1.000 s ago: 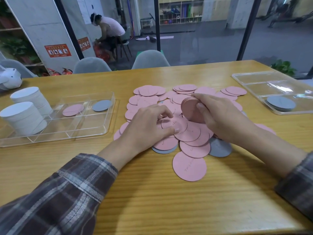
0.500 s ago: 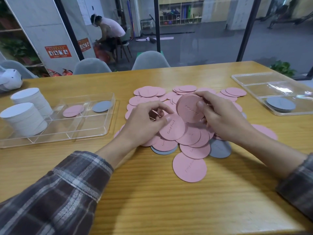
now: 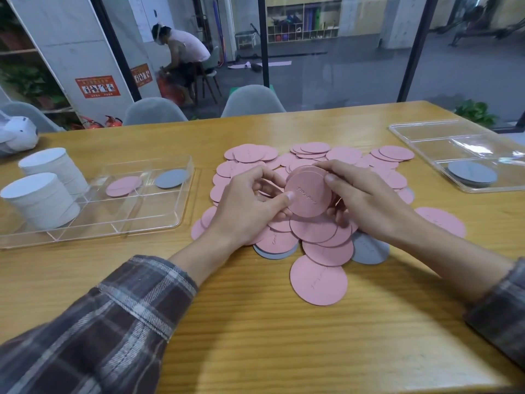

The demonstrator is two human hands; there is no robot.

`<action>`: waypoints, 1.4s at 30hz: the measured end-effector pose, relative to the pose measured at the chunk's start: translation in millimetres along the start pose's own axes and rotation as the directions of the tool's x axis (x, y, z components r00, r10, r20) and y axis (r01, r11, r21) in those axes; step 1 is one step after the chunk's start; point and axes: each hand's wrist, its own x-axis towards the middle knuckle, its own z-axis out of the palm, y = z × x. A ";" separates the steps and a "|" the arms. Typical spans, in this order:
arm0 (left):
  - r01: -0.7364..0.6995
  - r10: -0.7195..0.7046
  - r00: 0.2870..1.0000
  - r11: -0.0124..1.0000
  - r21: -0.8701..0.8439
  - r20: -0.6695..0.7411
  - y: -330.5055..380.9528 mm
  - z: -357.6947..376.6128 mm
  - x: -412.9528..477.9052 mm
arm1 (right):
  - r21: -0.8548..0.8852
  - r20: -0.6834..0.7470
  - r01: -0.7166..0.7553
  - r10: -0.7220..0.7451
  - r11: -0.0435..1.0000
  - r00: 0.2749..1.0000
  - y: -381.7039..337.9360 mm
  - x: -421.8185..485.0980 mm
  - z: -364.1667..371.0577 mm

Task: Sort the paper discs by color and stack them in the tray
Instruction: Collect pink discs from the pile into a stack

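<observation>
"Which step is this?"

"Gathering pinks: left hand (image 3: 250, 206) and right hand (image 3: 366, 200), fingers (image 3: 335, 180) clamped on a small stack of pink paper discs (image 3: 308, 194), right of the clear plastic tray (image 3: 142, 214). Next, I reckon: square it, then carry it onto the tray's pink disc (image 3: 123, 186)."

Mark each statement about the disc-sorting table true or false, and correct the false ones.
1. The left hand and right hand both hold pink discs. True.
2. The left tray holds three white stacks. False: two white stacks.
3. The right tray holds grey discs. True.
4. The loose pile is mostly grey. False: mostly pink.
</observation>
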 end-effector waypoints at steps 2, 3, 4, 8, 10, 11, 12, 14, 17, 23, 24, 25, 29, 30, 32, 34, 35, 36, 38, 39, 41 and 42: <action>0.019 -0.019 1.000 1.000 -0.001 -0.024 -0.6 1.7 -0.2 | 0.001 0.014 0.015 -0.015 1.000 1.000 -0.9 -1.1 1.1; 0.025 -0.025 0.999 1.000 0.003 -0.031 -0.5 2.7 -0.2 | -0.025 0.023 0.027 -0.027 0.999 0.999 -1.0 -1.8 1.9; 0.026 -0.026 0.999 1.000 0.006 -0.033 -0.6 3.1 -0.4 | -0.071 0.032 0.043 -0.041 0.997 0.999 -1.6 -2.7 2.4; -0.095 0.105 0.994 0.977 0.192 -0.041 -2.6 3.1 -1.7 | -0.280 0.044 0.119 -0.112 0.953 0.993 -1.0 -3.2 1.5; -0.242 0.256 0.967 0.893 0.380 0.014 -4.2 1.2 -2.5 | -0.407 0.032 0.131 -0.129 0.904 0.991 -0.3 -1.1 -1.9; -0.296 0.294 0.953 0.851 0.433 0.074 -6.5 0.0 -2.1 | -0.471 0.033 0.132 -0.131 0.872 0.991 0.9 0.5 -3.6; -0.332 0.300 0.943 0.819 0.468 0.145 -9.5 -1.0 -1.6 | -0.522 0.045 0.131 -0.126 0.843 0.991 2.3 1.8 -5.3; -0.351 0.248 0.933 0.780 0.518 0.260 -15.0 -1.8 -1.5 | -0.572 0.082 0.123 -0.093 0.811 0.992 4.0 3.3 -6.9; -0.343 0.200 0.931 0.768 0.541 0.305 -15.8 -3.2 -2.4 | -0.582 0.087 0.121 -0.086 0.804 0.992 4.7 3.8 -8.8; -0.330 0.185 0.932 0.786 0.522 0.311 -11.6 -4.1 -2.8 | -0.536 0.032 0.143 -0.150 0.832 0.988 -0.9 0.0 -10.2; -0.331 0.188 0.931 0.798 0.504 0.314 -10.5 -4.3 -3.2 | -0.526 0.012 0.135 -0.151 0.840 0.988 -1.6 -0.9 -10.4; -0.337 0.200 0.928 0.808 0.483 0.314 -9.3 -4.6 -3.5 | -0.511 -0.012 0.123 -0.150 0.851 0.989 -2.6 -1.5 -10.4; -0.325 0.234 0.932 0.878 0.352 0.277 -6.0 -6.1 -3.8 | -0.453 -0.102 0.099 -0.162 0.886 0.982 -1.3 1.2 -12.3; -0.306 0.226 0.937 0.898 0.316 0.265 -5.2 -6.4 -3.6 | -0.442 -0.110 0.097 -0.161 0.892 0.981 -0.3 2.2 -12.8; -0.272 0.206 0.947 0.924 0.270 0.247 -3.6 -7.4 -2.8 | -0.427 -0.117 0.087 -0.151 0.900 0.982 1.2 3.7 -13.7; -0.256 0.199 0.951 0.937 0.239 0.238 -2.4 -8.5 -2.0 | -0.411 -0.120 0.070 -0.130 0.909 0.984 2.1 4.3 -14.8; -0.259 0.207 0.951 0.940 0.224 0.231 -2.3 -8.9 -1.3 | -0.402 -0.122 0.061 -0.119 0.914 0.985 1.9 4.2 -15.4; -0.265 0.220 0.951 0.942 0.207 0.218 -2.6 -9.0 -0.5 | -0.390 -0.118 0.058 -0.113 0.919 0.987 1.9 4.3 -16.0; -0.264 0.235 0.956 0.949 0.170 0.175 -3.8 -8.5 0.9 | -0.374 -0.082 0.076 -0.115 0.924 0.990 0.6 3.3 -15.3; -0.256 0.234 0.961 0.955 0.153 0.146 -4.3 -7.7 1.3 | -0.366 -0.054 0.088 -0.115 0.927 0.992 0.0 2.1 -13.9; -0.238 0.229 0.970 0.962 0.130 0.083 -5.3 -4.9 2.0 | -0.309 0.006 0.096 -0.099 0.946 0.995 0.3 -0.4 -9.9; -0.232 0.227 0.972 0.964 0.128 0.054 -5.6 -3.2 2.3 | -0.272 0.029 0.094 -0.089 0.958 0.996 0.5 -1.4 -7.9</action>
